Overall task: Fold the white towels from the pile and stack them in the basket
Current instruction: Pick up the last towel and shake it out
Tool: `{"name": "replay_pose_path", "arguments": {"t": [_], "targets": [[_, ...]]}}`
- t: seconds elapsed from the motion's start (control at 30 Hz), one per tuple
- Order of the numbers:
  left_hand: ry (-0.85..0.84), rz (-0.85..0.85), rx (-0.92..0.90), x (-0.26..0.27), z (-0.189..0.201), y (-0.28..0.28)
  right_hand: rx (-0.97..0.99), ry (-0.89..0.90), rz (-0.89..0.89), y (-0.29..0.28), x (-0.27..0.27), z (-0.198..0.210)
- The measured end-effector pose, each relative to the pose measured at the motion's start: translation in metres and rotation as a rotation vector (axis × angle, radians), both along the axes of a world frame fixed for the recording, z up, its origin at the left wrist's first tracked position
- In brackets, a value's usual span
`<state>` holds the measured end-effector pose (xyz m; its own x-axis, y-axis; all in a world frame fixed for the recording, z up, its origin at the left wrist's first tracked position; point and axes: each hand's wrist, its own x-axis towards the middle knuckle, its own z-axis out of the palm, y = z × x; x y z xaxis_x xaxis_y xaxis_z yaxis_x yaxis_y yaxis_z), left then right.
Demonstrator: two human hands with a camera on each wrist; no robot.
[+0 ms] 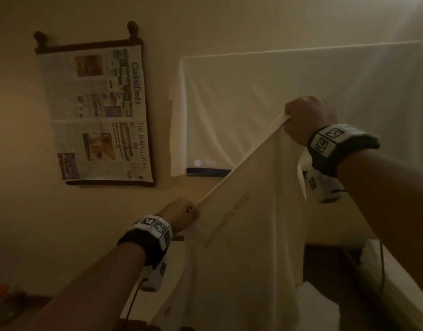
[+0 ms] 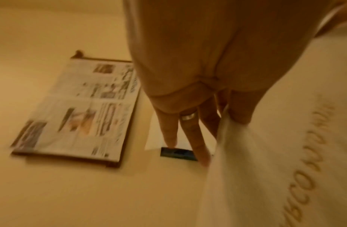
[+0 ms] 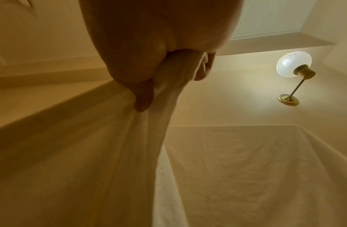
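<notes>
I hold a white towel [image 1: 248,211] stretched in the air by its top edge, which runs taut and slanted from lower left to upper right. My left hand [image 1: 181,212] pinches the lower corner between thumb and forefinger [image 2: 240,110], while its other fingers [image 2: 193,135] stay straight. My right hand [image 1: 301,120] grips the upper corner, and its thumb [image 3: 142,95] presses bunched towel cloth [image 3: 114,153]. Faint embroidered lettering [image 2: 308,169] runs along the cloth. The rest of the towel hangs down loosely. No basket and no pile show in any view.
A newspaper on a wooden hanger [image 1: 100,113] hangs on the cream wall at left. A white sheet [image 1: 289,96] covers something on the wall behind the towel, above a dark blue strip [image 1: 206,172]. A wall lamp [image 3: 293,64] glows at right. A dark ledge [image 1: 334,252] lies below.
</notes>
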<state>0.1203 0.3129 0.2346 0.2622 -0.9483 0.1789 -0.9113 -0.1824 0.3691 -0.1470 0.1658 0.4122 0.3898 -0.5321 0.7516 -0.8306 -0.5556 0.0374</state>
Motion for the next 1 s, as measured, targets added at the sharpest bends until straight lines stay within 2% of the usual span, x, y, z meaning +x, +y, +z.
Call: {"name": "replay_pose_path", "arguments": {"t": [0.07,0.17,0.47,0.63,0.77,0.87,1.0], "targets": [[0.132,0.014,-0.154,0.013,-0.013,0.008,0.022,0.019,-0.033,0.002,-0.002,-0.005],[0.349,0.074,-0.293,0.022,-0.004,0.009,0.079,-0.013,-0.063,0.000,-0.002,-0.008],[0.627,0.019,-0.405,0.017,0.043,0.000,0.135,-0.001,-0.129,-0.020,0.000,-0.030],[0.889,-0.050,-0.419,0.001,0.065,-0.009,0.146,0.010,-0.130,-0.029,0.004,-0.034],[1.082,-0.109,-0.408,-0.023,0.084,-0.020,0.175,-0.039,-0.100,-0.040,0.007,-0.043],[1.271,-0.161,-0.421,-0.056,0.096,-0.039,0.267,-0.098,-0.021,-0.055,0.010,-0.057],[1.479,-0.170,-0.493,-0.105,0.110,-0.077,0.413,-0.026,0.095,-0.077,0.014,-0.081]]}}
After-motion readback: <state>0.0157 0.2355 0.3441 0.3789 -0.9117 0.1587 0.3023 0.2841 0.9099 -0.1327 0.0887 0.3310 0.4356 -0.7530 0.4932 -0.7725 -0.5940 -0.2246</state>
